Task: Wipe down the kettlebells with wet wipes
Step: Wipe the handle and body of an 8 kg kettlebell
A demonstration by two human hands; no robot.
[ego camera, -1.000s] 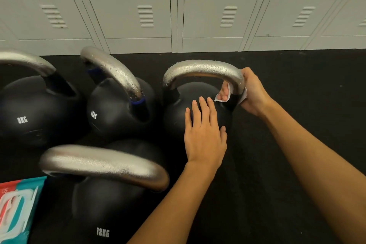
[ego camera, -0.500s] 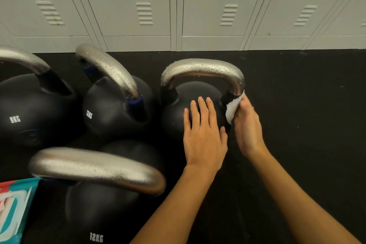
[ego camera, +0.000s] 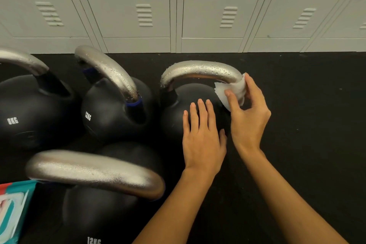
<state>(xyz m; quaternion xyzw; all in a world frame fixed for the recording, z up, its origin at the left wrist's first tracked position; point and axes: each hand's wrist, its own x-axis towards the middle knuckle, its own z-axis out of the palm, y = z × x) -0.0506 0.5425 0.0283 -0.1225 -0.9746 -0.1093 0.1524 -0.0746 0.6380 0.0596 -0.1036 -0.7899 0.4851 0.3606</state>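
Note:
Several black kettlebells with silver handles stand on the black floor. The rightmost kettlebell (ego camera: pixel 200 71) has a wet, beaded handle. My left hand (ego camera: pixel 202 136) lies flat on its round body with straight fingers. My right hand (ego camera: pixel 247 117) pinches a white wet wipe (ego camera: pixel 231 90) around the right end of that handle, where it meets the body. Another kettlebell marked 12KG (ego camera: pixel 111 113) stands to the left, one marked 8KG (ego camera: pixel 23 113) at the far left, and a second 12KG kettlebell (ego camera: pixel 95 172) is nearest me.
A teal and red wet wipe pack (ego camera: pixel 11 208) lies at the lower left edge. Grey lockers (ego camera: pixel 210 6) line the back. Black rubber floor (ego camera: pixel 307 125) stretches to the right of the kettlebells.
My right hand has moved with the wipe from the handle's lower right post up to the handle's right bend. My left hand has stayed flat on the body.

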